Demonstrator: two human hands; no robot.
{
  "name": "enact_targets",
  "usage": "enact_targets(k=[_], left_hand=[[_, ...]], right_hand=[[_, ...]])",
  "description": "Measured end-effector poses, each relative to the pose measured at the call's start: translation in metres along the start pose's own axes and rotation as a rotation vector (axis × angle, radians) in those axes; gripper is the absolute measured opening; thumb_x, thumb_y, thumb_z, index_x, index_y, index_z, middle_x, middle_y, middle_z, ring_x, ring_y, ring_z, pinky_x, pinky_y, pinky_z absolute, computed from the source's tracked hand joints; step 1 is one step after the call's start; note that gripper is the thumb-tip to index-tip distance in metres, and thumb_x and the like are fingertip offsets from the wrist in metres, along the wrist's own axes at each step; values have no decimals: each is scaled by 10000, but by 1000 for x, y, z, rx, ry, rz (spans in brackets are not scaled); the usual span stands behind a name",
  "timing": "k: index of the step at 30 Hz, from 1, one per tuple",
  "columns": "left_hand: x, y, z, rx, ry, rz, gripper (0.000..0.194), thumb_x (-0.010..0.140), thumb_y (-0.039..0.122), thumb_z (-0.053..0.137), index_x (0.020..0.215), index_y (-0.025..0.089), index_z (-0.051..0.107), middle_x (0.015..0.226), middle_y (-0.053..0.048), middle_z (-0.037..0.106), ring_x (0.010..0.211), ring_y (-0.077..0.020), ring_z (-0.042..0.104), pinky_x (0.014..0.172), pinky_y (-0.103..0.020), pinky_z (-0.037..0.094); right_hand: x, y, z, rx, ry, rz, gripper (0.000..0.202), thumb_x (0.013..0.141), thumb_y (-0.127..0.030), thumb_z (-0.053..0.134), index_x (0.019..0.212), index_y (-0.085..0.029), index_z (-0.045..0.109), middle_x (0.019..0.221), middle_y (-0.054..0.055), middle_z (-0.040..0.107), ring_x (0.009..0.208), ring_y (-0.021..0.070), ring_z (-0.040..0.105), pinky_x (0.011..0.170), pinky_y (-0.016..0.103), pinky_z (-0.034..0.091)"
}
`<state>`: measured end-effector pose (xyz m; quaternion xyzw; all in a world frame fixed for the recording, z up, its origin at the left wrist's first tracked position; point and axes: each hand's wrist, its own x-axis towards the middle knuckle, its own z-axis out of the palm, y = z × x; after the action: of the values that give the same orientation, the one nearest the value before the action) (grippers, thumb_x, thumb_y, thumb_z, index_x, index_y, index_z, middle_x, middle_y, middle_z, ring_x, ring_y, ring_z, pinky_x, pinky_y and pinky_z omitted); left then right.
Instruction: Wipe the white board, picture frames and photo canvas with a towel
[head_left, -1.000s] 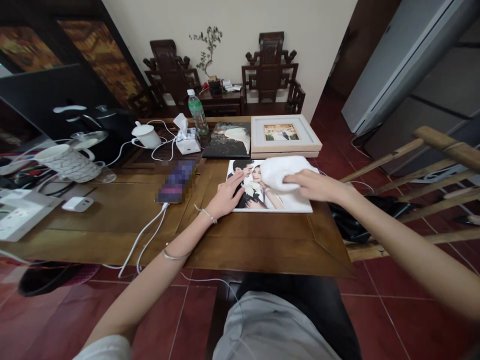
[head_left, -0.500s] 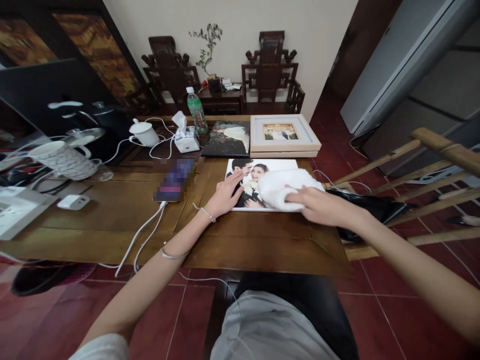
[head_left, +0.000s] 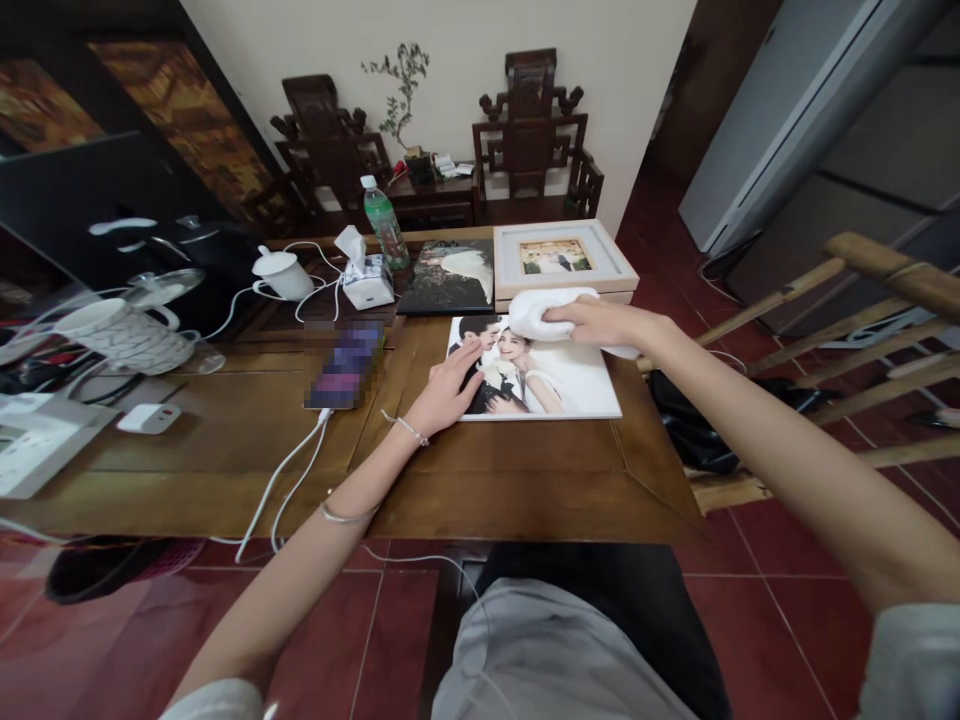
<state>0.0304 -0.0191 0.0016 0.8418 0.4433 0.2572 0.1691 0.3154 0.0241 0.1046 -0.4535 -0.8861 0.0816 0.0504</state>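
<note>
A photo panel of a couple (head_left: 570,380) lies flat on the wooden table (head_left: 510,490). My left hand (head_left: 450,388) rests on its left part, fingers stretched out and holding nothing. Bunched in my right hand (head_left: 592,322) is a white cloth (head_left: 534,314), which lies over the panel's upper edge. Behind the panel are a dark picture panel (head_left: 454,277) and a pale framed picture (head_left: 611,258), side by side. The cloth is close to the front of the pale frame; whether they touch, I cannot tell.
Left of the panel lies a phone (head_left: 345,368) with a white cable. Farther back stand a tissue box (head_left: 367,285), a green bottle (head_left: 387,225) and a lidded white cup (head_left: 283,275). A patterned mug (head_left: 124,335) and a power strip (head_left: 37,440) occupy the far left.
My right hand has moved the cloth away from me and slightly left, from the panel's right part to its upper edge, uncovering its lower right. My left hand has stayed on the panel.
</note>
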Motion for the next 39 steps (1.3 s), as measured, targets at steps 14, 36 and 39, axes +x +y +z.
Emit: enact_targets(k=[14, 36, 39], left_hand=[[1, 1, 4, 10, 23, -16, 483, 990, 341, 390, 1435, 169, 466, 1547, -135, 412, 1462, -266, 332, 1182, -527, 280], [3, -9, 6, -52, 68, 47, 484, 981, 269, 354, 1436, 161, 481, 1539, -113, 427, 1458, -222, 343, 1218, -456, 253], [3, -7, 6, -48, 64, 20, 489, 971, 253, 362, 1439, 166, 475, 1542, -110, 424, 1457, -232, 345, 1209, -472, 271]], right_hand=[[-129, -94, 26, -22, -220, -130, 581, 704, 38, 405, 1179, -162, 675, 1419, 204, 537, 1409, 318, 392, 1118, 531, 336], [-16, -68, 35, -66, -49, -26, 512, 823, -51, 457, 1302, -162, 601, 1217, 201, 654, 1214, 343, 555, 986, 502, 407], [-56, -92, 48, -110, -80, -66, 607, 772, 36, 399, 1314, -156, 594, 1375, 191, 574, 1411, 371, 355, 1069, 604, 325]])
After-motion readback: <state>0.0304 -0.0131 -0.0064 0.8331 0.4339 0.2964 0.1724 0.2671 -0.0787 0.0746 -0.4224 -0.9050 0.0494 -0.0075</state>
